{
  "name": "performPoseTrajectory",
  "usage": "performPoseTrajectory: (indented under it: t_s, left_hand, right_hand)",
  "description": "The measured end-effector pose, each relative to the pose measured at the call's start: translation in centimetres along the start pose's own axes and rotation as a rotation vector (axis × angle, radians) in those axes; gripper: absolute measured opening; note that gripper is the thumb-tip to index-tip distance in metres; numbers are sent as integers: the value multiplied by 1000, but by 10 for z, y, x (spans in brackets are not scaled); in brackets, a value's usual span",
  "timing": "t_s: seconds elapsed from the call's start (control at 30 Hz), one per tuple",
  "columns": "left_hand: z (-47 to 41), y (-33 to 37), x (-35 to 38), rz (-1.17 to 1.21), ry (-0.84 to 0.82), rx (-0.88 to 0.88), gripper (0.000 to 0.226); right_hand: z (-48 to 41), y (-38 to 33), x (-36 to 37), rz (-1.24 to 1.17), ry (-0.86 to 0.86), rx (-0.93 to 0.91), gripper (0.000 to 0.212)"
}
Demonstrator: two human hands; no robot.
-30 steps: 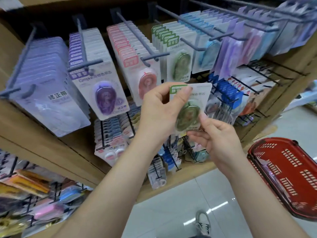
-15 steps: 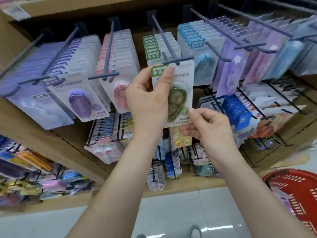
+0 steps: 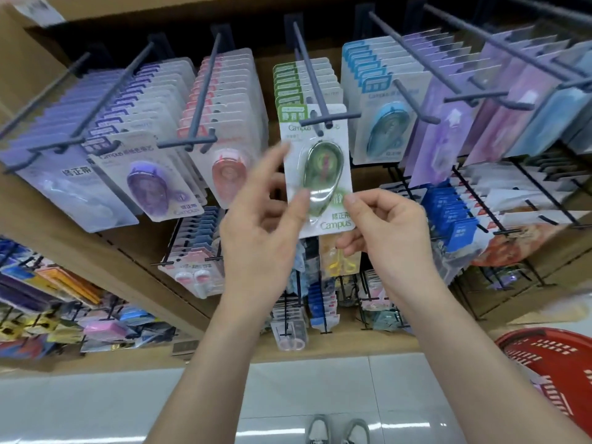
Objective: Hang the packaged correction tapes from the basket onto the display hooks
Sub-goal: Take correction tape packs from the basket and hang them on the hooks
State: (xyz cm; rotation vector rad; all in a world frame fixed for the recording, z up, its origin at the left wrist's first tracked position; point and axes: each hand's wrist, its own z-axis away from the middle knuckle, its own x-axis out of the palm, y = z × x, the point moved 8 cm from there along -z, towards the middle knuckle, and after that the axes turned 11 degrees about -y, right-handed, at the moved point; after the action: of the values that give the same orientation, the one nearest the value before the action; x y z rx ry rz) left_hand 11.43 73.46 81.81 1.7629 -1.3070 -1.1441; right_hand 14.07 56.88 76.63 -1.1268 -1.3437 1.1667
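A green packaged correction tape (image 3: 315,174) hangs on the dark display hook (image 3: 312,81), in front of a row of matching green packs (image 3: 288,81). The hook's crossbar tip sits over the pack's top. My right hand (image 3: 390,232) pinches the pack's lower right corner, thumb on the front and fingers behind. To the pack's left, my left hand (image 3: 259,225) is blurred with its fingers loosely spread; its thumb tip touches the pack's lower left edge. The red basket (image 3: 551,363) is at the bottom right, partly cut off.
Neighbouring hooks carry purple packs (image 3: 150,177), pink packs (image 3: 224,129) and blue packs (image 3: 381,123). Lower racks (image 3: 198,251) hold small stationery. The wooden shelf edge (image 3: 336,347) runs below, with white floor tiles and my shoes (image 3: 336,431) under it.
The green pack went from held in front of the rack up onto its hook. My left hand let go of its top and dropped down its left side. The view moved closer.
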Motion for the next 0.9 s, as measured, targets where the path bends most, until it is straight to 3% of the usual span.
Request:
performPoseTrajectory:
  t_s: [0.1, 0.33, 0.6, 0.73, 0.9]
  left_hand:
    - [-7, -19, 4, -124, -34, -98, 50]
    - [-31, -42, 12, -228, -9, -147, 52]
    - [-25, -45, 9, -316, -17, -16, 41]
    - [-5, -25, 2, -307, 27, 181, 20]
    - [2, -9, 42, -188, -206, 274, 19]
  right_hand:
    - [-5, 3, 2, -3, 45, -8, 7]
    - [-6, 16, -9, 200, 73, 40, 32]
    - [27, 22, -45, 273, 76, 93, 25]
    - [51, 33, -79, 400, 125, 142, 28]
    - [99, 48, -139, 691, 207, 222, 26]
